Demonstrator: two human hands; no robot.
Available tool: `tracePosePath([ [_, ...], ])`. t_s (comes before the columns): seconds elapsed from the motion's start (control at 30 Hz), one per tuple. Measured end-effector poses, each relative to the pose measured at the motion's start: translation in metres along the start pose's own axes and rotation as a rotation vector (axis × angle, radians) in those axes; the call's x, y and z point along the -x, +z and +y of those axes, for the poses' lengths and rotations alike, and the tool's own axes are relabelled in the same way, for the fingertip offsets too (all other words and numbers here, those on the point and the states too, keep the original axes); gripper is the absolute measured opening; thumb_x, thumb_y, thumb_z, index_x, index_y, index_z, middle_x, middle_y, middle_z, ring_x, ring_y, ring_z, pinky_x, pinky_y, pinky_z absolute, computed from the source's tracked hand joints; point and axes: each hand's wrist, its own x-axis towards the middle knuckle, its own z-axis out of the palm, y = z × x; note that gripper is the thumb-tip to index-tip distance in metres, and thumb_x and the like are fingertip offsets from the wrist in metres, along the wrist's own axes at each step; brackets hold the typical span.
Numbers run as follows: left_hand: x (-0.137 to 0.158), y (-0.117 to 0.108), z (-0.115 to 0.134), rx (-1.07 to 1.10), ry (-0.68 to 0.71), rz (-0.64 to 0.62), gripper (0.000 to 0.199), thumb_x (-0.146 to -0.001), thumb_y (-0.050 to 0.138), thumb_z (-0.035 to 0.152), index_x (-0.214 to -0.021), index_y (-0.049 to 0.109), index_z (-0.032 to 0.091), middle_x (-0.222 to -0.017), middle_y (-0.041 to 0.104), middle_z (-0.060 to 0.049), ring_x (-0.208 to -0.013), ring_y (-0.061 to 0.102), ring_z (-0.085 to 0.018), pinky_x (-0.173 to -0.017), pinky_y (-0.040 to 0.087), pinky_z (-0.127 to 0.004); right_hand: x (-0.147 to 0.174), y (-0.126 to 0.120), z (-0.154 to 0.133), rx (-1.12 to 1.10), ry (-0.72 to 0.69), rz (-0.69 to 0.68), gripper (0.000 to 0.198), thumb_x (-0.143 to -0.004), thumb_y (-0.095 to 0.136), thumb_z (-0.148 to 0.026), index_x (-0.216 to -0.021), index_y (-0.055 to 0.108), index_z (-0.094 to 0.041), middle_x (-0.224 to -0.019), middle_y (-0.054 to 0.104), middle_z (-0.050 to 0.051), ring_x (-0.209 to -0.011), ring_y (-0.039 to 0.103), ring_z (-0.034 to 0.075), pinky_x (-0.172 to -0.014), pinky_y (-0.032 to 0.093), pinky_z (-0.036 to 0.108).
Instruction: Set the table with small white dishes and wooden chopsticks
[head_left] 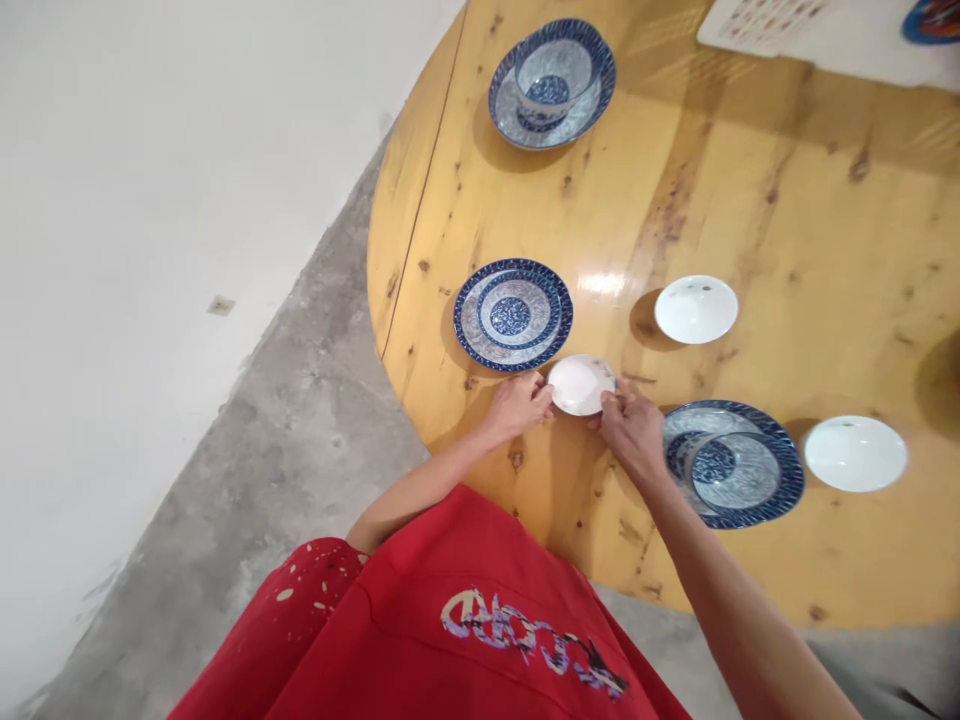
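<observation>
A small white bowl (581, 385) is held between my two hands, close to the table's near edge. My left hand (521, 404) pinches its left rim with closed fingers. On the right rim, my right hand (630, 422) grips with the thumb on top, its other fingers partly hidden. Just beyond my left hand lies a blue-patterned plate (469, 318) with a smaller blue-patterned dish (510, 316) on it. To the right of my right wrist sits another blue-patterned plate (787, 470) bearing a patterned bowl (712, 462), partly covered by my forearm.
Two more white bowls stand on the wooden table (570, 220): one white bowl (696, 310) beyond my right hand, another white bowl (855, 454) at the right. A patterned bowl (555, 85) rests on a plate (504, 100) at the far side. A white sheet (847, 40) lies far right.
</observation>
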Motion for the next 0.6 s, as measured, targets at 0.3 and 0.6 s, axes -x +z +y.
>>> tracePosePath([
  [0.3,-0.004,0.006,-0.002,0.07,-0.003,0.004,0.015,-0.096,0.048,0.029,-0.088,0.055,0.019,-0.072,0.071,0.0,-0.067,0.071,-0.013,-0.066,0.053,-0.022,-0.002,-0.003,-0.004,0.059,-0.003,0.022,0.048,-0.088,0.037,-0.029,-0.121,0.065,-0.008,-0.061,0.065,0.009,-0.077,0.068,0.031,-0.083,0.05,0.039],
  [0.6,0.011,0.0,-0.003,0.082,-0.039,-0.02,0.023,-0.1,0.043,0.037,-0.102,0.057,0.019,-0.084,0.073,-0.001,-0.07,0.07,-0.012,-0.066,0.052,-0.021,-0.002,-0.014,0.005,0.068,-0.013,0.074,0.052,-0.091,0.045,-0.04,-0.13,0.06,-0.008,-0.064,0.065,0.007,-0.087,0.069,0.033,-0.088,0.049,0.044],
])
